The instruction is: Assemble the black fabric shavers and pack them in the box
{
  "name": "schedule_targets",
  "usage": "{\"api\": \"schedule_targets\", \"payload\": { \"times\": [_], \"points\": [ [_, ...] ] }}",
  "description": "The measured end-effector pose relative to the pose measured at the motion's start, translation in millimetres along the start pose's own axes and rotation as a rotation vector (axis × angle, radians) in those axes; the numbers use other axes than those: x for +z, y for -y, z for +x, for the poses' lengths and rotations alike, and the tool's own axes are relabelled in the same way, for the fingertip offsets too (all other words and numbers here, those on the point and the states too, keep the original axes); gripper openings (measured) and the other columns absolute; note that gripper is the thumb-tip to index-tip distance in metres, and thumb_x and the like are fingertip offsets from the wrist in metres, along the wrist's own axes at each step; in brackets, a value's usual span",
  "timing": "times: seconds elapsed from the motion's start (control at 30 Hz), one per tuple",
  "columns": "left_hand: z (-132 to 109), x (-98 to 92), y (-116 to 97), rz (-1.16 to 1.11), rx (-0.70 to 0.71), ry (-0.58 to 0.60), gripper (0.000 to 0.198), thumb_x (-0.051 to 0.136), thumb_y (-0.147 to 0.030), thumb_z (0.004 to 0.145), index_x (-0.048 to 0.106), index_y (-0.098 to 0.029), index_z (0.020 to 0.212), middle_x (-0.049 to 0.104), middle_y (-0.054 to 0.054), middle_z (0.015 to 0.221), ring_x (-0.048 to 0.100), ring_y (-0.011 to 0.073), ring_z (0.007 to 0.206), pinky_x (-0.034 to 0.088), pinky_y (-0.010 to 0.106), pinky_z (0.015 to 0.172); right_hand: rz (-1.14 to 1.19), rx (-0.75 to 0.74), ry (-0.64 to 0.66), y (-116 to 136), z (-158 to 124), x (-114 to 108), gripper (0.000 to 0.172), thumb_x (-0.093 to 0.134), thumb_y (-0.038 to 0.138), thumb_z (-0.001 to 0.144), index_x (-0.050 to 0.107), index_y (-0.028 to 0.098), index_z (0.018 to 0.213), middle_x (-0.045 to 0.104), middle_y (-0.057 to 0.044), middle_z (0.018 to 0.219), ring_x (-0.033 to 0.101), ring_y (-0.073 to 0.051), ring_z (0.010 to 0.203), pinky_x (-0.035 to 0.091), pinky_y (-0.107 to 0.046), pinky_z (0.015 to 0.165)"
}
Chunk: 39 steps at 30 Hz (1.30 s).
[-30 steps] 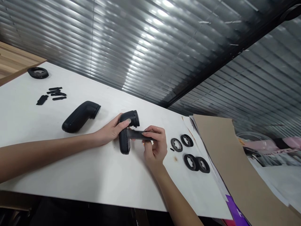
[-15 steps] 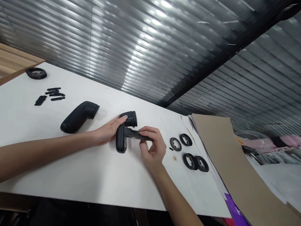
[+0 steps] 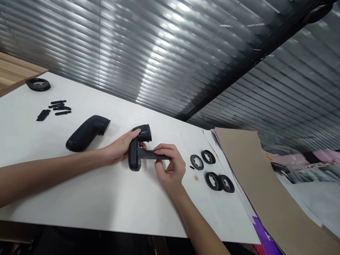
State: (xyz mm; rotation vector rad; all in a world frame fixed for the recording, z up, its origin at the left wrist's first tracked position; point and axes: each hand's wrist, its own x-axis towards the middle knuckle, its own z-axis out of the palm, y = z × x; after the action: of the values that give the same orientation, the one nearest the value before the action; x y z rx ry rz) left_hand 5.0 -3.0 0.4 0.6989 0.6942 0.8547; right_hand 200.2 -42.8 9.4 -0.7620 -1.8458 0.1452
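My left hand (image 3: 120, 148) grips a black handheld device body (image 3: 136, 148) with a round head, holding it on its edge on the white table (image 3: 111, 198). My right hand (image 3: 170, 167) pinches a flat black strip-like part (image 3: 152, 154) that meets the side of that body. A second black device body (image 3: 86, 132) lies on the table to the left, apart from both hands.
Several black ring parts (image 3: 212, 169) lie right of my right hand. Small black strips (image 3: 57, 107) and a black ring (image 3: 38, 84) sit at the far left. Brown cardboard (image 3: 268, 191) and papers cover the table's right side. A ribbed metal shutter (image 3: 170, 53) rises behind.
The device body has been turned more upright on its edge and shifted slightly left. My right hand stays pinched on the black strip against it.
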Motion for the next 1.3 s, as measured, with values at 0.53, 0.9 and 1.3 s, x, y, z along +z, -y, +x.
{"api": "schedule_targets", "payload": {
  "times": [0.53, 0.9, 1.3],
  "points": [
    [-2.1, 4.2, 1.7, 0.009, 0.072, 0.011, 0.072, 0.087, -0.078, 0.073, 0.058, -0.02, 0.105, 0.069, 0.002, 0.084, 0.067, 0.018, 0.08, 0.056, 0.03, 0.08, -0.086, -0.153, -0.01, 1.6, 1.4, 0.4, 0.037, 0.056, -0.004, 0.08, 0.066, 0.024, 0.102, 0.07, -0.005, 0.095, 0.069, -0.018, 0.076, 0.059, -0.031, 0.057],
    [-3.0, 8.9, -5.6, -0.067, -0.033, -0.083, 0.058, 0.072, -0.073, 0.091, 0.062, -0.017, 0.105, 0.07, 0.004, 0.084, 0.067, 0.0178, 0.073, 0.054, 0.028, 0.069, -0.035, -0.006, -0.048, 0.1, 1.1, 2.0, 0.035, 0.056, -0.001, 0.081, 0.066, 0.024, 0.104, 0.071, -0.006, 0.098, 0.07, -0.02, 0.081, 0.058, -0.033, 0.062],
    [-1.1, 6.2, 2.0, -0.009, 0.064, -0.046, 0.058, 0.081, -0.069, 0.086, 0.057, -0.019, 0.105, 0.069, 0.002, 0.083, 0.068, 0.0174, 0.075, 0.055, 0.028, 0.071, -0.058, -0.103, -0.007, -0.6, -0.6, 1.9, 0.039, 0.056, -0.004, 0.08, 0.066, 0.023, 0.106, 0.069, -0.005, 0.1, 0.069, -0.018, 0.08, 0.058, -0.03, 0.06]
  ]
}}
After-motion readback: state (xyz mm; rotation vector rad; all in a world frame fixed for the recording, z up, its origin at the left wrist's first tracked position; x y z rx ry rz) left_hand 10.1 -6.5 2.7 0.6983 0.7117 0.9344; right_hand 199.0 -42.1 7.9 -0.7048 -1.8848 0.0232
